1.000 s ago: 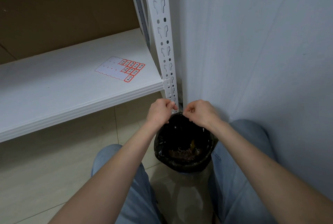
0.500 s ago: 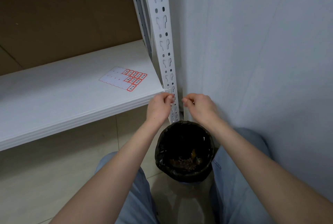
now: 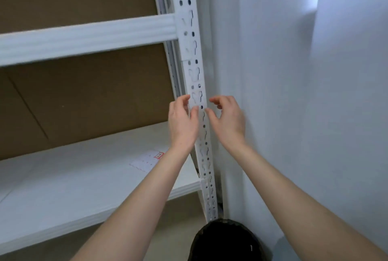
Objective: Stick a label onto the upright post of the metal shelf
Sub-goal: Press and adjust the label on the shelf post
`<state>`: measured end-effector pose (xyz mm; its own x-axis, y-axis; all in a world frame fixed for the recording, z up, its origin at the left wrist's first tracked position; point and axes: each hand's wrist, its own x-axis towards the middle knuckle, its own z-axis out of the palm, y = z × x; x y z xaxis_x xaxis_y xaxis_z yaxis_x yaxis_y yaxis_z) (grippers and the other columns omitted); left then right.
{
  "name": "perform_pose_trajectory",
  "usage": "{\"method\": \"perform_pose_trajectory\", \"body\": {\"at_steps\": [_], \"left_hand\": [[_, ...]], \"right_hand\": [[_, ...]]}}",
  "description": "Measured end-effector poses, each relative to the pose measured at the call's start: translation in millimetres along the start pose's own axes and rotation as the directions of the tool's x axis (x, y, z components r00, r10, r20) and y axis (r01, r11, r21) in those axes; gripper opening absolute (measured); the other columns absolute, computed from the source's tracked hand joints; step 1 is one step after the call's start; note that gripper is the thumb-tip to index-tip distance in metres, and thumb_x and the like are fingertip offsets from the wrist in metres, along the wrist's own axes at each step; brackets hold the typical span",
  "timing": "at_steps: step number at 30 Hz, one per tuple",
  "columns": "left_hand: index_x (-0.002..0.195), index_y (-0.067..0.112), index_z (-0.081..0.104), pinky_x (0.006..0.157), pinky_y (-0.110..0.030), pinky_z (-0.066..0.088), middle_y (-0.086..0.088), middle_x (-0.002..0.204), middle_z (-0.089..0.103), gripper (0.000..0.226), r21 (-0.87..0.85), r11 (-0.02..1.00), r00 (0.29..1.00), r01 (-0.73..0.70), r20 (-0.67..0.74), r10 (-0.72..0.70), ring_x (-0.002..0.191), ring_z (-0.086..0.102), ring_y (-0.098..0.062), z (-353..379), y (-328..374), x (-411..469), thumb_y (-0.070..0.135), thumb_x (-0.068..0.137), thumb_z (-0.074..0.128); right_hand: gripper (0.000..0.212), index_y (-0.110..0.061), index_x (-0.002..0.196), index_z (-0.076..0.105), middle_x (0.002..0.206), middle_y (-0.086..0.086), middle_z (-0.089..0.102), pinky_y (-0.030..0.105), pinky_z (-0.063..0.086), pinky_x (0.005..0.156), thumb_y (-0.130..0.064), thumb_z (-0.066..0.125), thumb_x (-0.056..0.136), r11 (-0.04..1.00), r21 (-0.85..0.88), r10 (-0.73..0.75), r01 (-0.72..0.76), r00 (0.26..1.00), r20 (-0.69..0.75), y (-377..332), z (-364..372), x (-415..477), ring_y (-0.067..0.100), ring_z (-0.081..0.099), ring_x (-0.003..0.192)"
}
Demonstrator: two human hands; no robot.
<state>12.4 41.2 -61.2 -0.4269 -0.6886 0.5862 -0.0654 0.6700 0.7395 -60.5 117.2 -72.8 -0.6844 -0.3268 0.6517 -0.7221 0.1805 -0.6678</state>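
Now my left hand (image 3: 182,120) and right hand (image 3: 227,120) flank the upright post (image 3: 194,54), fingers loosely curled; whether they pinch a label I cannot tell. Any label would be thin, limp and self-adhesive: I judge it best held by opposite edges, pressed flat between perforations.

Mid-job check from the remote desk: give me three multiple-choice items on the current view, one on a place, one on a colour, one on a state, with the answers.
1. Where does the label sheet lie?
A. on the lower shelf board
B. in the black bin
C. taped to the wall

2. What colour is the upright post?
A. black
B. white
C. brown

3. How do the hands stand at the post?
A. both flat on the shelf board
B. one on each side of the post, fingertips at its face
C. both in the bin

Answers:
A, the sheet lies flat on the board beside the left forearm.
B, the perforated post is white.
B, the left hand and right hand flank the post.
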Motion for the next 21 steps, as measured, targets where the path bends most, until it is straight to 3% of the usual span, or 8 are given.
{"method": "perform_pose_trajectory", "body": {"at_steps": [4, 8, 11, 15, 21], "left_hand": [[0.133, 0.016, 0.045, 0.098, -0.033, 0.044, -0.002, 0.128, 0.048, 0.04, 0.023, 0.999, 0.997, -0.027, -0.071, 0.028, 0.112, 0.052, -0.014, -8, 16, 32, 0.021, 0.094, 0.054], [0.143, 0.014, 0.034, 0.106, -0.034, 0.04, -0.004, 0.14, 0.045, 0.053, -0.017, 0.999, 0.999, 0.033, -0.028, -0.034, 0.126, 0.047, -0.015, -8, 23, 54, 0.018, 0.094, 0.054], [0.146, 0.012, 0.03, 0.107, -0.033, 0.038, -0.005, 0.142, 0.047, 0.059, -0.095, 0.992, 0.996, 0.085, 0.036, -0.082, 0.129, 0.047, -0.017, -4, 25, 64, 0.015, 0.092, 0.055], [0.14, 0.016, 0.039, 0.094, -0.025, 0.043, -0.002, 0.133, 0.057, 0.05, -0.125, 0.989, 0.995, 0.073, 0.079, -0.063, 0.12, 0.055, -0.017, 1, 28, 68, 0.006, 0.092, 0.05], [0.141, 0.018, 0.04, 0.102, -0.032, 0.045, -0.002, 0.135, 0.056, 0.05, -0.137, 0.99, 0.994, 0.04, 0.109, -0.025, 0.123, 0.054, -0.016, 1, 20, 71, 0.003, 0.093, 0.049]], "right_hand": [[0.024, -0.014, 0.108, 0.062, 0.109, 0.002, 0.062, 0.026, 0.048, 0.085, -0.022, 0.064, 0.086, 0.965, 0.223, 0.145, -0.14, 0.989, -0.006, -17, 1, 34, 0.014, 0.06, 0.095], [0.022, -0.014, 0.107, 0.064, 0.105, 0.0, 0.068, 0.017, 0.039, 0.075, -0.018, 0.064, 0.085, 0.896, 0.332, 0.294, -0.296, 0.954, 0.058, -22, 4, 51, 0.009, 0.059, 0.087], [0.018, -0.015, 0.101, 0.066, 0.095, -0.003, 0.068, 0.016, 0.039, 0.072, -0.017, 0.065, 0.083, 0.893, 0.338, 0.299, -0.299, 0.953, 0.052, -23, 5, 56, 0.007, 0.059, 0.08], [0.009, -0.02, 0.09, 0.068, 0.087, -0.006, 0.069, 0.015, 0.041, 0.068, -0.02, 0.064, 0.082, 0.927, 0.281, 0.256, -0.249, 0.967, 0.015, -23, 10, 58, 0.008, 0.061, 0.078], [0.009, -0.021, 0.087, 0.069, 0.083, -0.008, 0.068, 0.021, 0.042, 0.07, -0.025, 0.063, 0.082, 0.936, 0.241, 0.274, -0.258, 0.961, -0.035, -25, 15, 60, 0.01, 0.061, 0.079]]}}
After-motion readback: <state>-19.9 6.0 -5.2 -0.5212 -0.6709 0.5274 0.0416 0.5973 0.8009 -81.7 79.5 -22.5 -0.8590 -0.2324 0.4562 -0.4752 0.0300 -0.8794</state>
